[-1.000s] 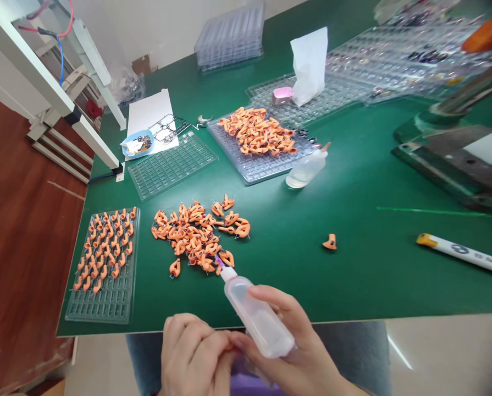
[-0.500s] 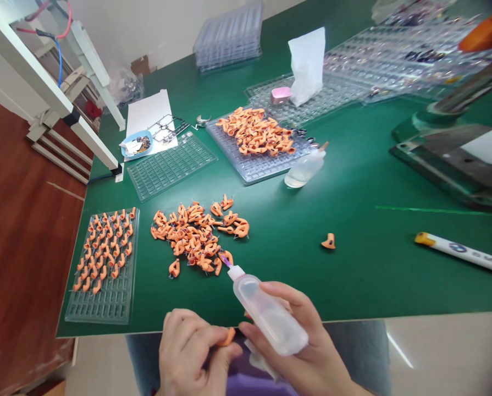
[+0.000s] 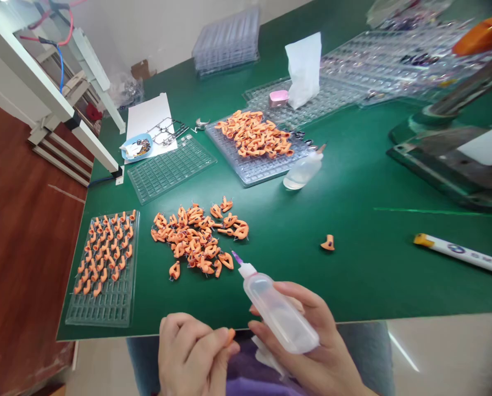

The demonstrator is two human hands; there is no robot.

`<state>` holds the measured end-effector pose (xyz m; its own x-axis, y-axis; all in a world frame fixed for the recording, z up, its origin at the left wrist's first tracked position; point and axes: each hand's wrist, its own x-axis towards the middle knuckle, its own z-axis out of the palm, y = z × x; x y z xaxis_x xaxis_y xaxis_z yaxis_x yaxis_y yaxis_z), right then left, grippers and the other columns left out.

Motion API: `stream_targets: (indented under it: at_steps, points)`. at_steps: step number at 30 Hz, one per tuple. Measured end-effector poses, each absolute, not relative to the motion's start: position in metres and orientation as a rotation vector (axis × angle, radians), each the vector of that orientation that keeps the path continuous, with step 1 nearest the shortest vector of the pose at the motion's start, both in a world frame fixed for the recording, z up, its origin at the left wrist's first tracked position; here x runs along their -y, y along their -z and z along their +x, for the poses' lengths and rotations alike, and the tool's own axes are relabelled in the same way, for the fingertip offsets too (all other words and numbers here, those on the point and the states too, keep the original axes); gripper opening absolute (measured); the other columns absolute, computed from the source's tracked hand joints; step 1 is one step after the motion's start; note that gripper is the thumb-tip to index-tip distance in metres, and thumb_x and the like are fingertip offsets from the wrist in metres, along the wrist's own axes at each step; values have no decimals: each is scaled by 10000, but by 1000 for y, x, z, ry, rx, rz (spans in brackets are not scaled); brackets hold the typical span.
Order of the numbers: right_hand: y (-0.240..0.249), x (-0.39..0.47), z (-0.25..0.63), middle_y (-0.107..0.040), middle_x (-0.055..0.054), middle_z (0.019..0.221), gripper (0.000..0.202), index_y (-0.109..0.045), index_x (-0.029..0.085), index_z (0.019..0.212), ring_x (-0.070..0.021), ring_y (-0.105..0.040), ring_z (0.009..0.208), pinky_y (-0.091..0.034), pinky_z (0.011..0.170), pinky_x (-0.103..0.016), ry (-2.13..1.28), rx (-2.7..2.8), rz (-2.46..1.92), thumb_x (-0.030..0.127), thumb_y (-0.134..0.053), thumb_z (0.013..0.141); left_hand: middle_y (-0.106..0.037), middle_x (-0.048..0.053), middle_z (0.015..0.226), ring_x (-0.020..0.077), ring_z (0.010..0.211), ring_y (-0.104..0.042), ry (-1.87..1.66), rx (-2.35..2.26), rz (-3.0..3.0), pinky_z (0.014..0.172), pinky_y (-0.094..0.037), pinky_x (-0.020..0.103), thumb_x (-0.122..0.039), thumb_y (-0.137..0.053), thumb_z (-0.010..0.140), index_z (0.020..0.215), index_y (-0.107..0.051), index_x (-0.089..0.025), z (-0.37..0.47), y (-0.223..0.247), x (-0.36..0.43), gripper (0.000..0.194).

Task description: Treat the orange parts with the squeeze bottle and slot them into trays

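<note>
Pinched between thumb and finger of my left hand (image 3: 194,352) is a small orange plastic part (image 3: 230,336), mostly hidden by the fingers. My right hand (image 3: 311,341) grips a translucent squeeze bottle (image 3: 281,313), its purple tip pointing up and left over the table edge. White tissue (image 3: 266,355) shows beneath that hand. Beyond the bottle tip lies a loose pile of orange curved parts (image 3: 194,236), some with thin pins. On the left, similar parts stand in rows in a clear tray (image 3: 99,316). One single orange part (image 3: 328,242) lies apart to the right.
A second bottle (image 3: 302,171) leans near a tray stack (image 3: 249,175) heaped with orange parts. An empty-celled tray (image 3: 171,168), a blue dish (image 3: 126,151) and stacked clear trays (image 3: 227,41) stand further back. At right are a white-and-yellow pen-like tool (image 3: 464,252) and a metal base (image 3: 447,165).
My right hand has shifted slightly right with the squeeze bottle, so its tip is clear of the pile. My left hand's fingers have closed further over the orange part.
</note>
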<state>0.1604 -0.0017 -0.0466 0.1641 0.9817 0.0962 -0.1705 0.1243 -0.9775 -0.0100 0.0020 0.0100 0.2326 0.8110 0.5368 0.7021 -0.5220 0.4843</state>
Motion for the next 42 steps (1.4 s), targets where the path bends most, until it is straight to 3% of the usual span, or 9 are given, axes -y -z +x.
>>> stream_targets:
  at_steps: [11, 17, 22, 33, 37, 40, 42]
  points:
    - [49, 1, 155, -742, -4, 913, 435, -548, 358, 1253, -143, -743, 774, -605, 688, -175, -1191, 842, -1101, 280, -765, 884, -658, 16, 720, 161, 737, -547, -1135, -1584, 2501, 697, -444, 294, -4, -719, 812, 942, -715, -147, -9, -13, 2, 193]
    - [34, 2, 147, -740, 20, 888, 437, -560, 367, 1209, -133, -731, 776, -599, 713, -187, -1328, 657, -1129, 412, -801, 848, -675, 12, 730, 160, 753, -561, -1256, -1563, 2477, 716, -442, 297, -51, -714, 844, 906, -726, -166, -6, -7, -1, 131]
    - [35, 1, 145, -741, 27, 881, 442, -559, 391, 1220, -131, -735, 761, -606, 658, -178, -1417, 748, -968, 325, -804, 859, -692, 12, 730, 151, 746, -571, -1375, -1553, 2460, 711, -439, 294, -71, -675, 885, 844, -730, -175, -4, -5, -3, 125]
    - [36, 4, 142, -738, 24, 849, 416, -578, 378, 1193, -135, -723, 711, -604, 633, -185, -1401, 779, -975, 304, -802, 851, -741, 1, 759, 142, 739, -655, -1130, -1337, 2953, 779, -445, 316, -54, -627, 896, 929, -759, -181, -22, -9, 0, 186]
    - [19, 3, 138, -744, 41, 814, 421, -614, 368, 1124, -129, -717, 686, -596, 636, -165, -1347, 628, -1134, 396, -846, 774, -699, 0, 719, 112, 670, -640, -1252, -1396, 2631, 659, -484, 251, -68, -614, 914, 908, -737, -175, -20, -9, -3, 163]
    - [19, -2, 150, -768, 15, 847, 447, -632, 342, 1099, -157, -754, 689, -625, 670, -189, -1228, 613, -1227, 331, -857, 714, -676, -14, 722, 89, 627, -646, -1231, -1625, 2284, 602, -525, 189, -115, -680, 887, 886, -743, -218, -38, -7, -9, 120]
    - [30, -10, 164, -776, -18, 820, 551, -650, 310, 1060, -218, -765, 654, -657, 632, -242, -1137, 678, -1291, 261, -904, 573, -696, -9, 740, 103, 643, -679, -1253, -1812, 2043, 607, -554, 182, -187, -752, 837, 824, -754, -228, -60, -6, -12, 43]
